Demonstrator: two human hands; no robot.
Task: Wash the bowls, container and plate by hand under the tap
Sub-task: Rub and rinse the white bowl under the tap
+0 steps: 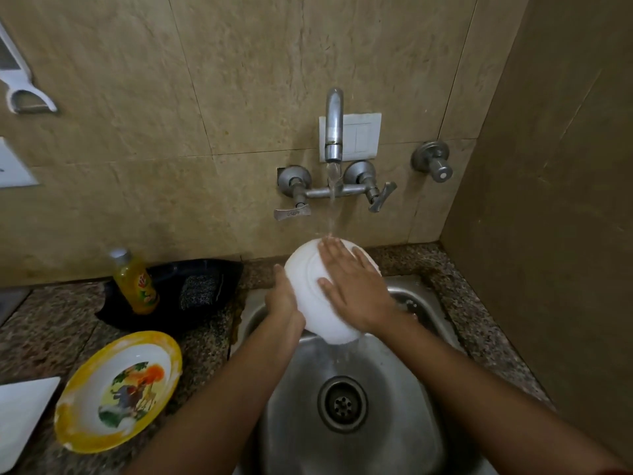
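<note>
Rinsing under way: left hand (286,299) grips white bowl (318,303) under tap (334,132), right hand (352,289) flat, rubbing. Soapy yellow plate (118,389) on bench (30,323) seemingly awaits rinsing.

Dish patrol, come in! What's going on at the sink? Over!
Left hand holds white bowl by its edge; right hand flat on its underside. Tap running onto bowl. Soapy yellow plate waiting on counter. Nothing blocking.

Dim, warm light from above; soft glare on the steel sink (404,437), wide-angle bending at the edges, slight softness throughout, corners darker
</note>
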